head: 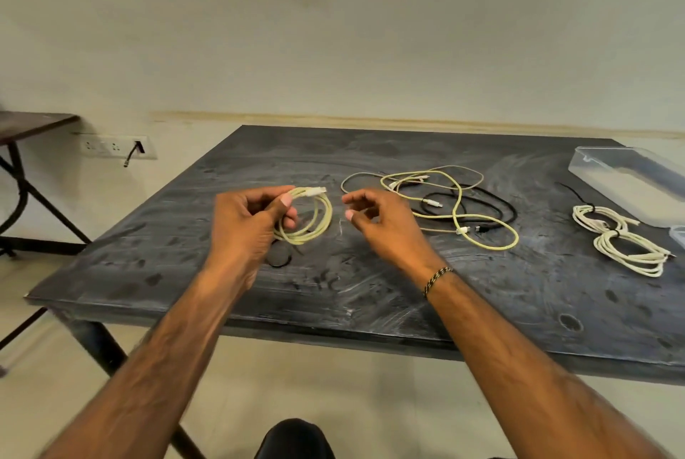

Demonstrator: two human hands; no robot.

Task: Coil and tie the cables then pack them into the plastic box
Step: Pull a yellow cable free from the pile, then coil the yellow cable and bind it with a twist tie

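Holding yellow coil [309, 217] pinched in left hand [248, 225] above table [333, 295]; right hand [374, 221] loosely curled, empty. Risk: untied loops spring apart if pinch slackens. Loose cables [456, 206] tangled beside; two tied white coils [622, 240] lie before plastic box [630, 180], far right

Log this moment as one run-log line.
left hand: grips coiled yellow cable | right hand: empty, beside coil | clear plastic box: no cables visible inside
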